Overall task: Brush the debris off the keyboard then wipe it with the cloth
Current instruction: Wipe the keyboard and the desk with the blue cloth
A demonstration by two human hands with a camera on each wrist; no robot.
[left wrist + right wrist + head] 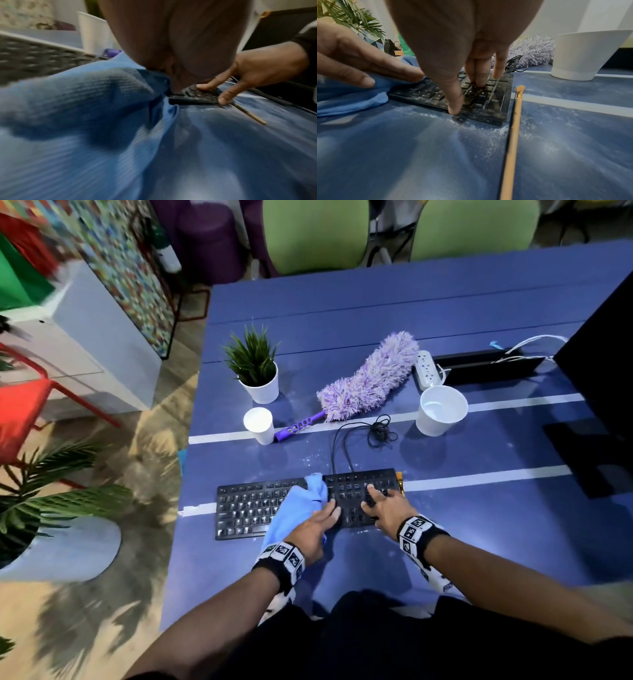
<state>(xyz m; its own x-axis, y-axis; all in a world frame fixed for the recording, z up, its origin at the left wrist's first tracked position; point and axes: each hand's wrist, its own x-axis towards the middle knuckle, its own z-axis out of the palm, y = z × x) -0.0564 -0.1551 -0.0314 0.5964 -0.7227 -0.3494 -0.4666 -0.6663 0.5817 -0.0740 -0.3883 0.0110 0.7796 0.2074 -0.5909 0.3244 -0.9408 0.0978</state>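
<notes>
A black keyboard (246,508) lies near the front of the blue table (479,529). A light blue cloth (291,508) is bunched over its middle. My left hand (323,517) presses flat on the cloth with straight fingers (399,70). My right hand (376,503) rests on the keyboard's right end (488,100), fingertips (477,82) on the keys and the thumb at the front edge. A thin wooden-handled brush (513,128) lies on the table just right of the keyboard. White powder (479,129) is scattered along the front edge. The cloth (77,108) fills the left wrist view.
A purple fluffy duster (370,378) lies behind the keyboard, beside its coiled cable (378,431). Two white cups (259,424) (440,410), a potted plant (258,371) and a power strip (426,369) stand further back. A dark monitor base (589,453) is at the right.
</notes>
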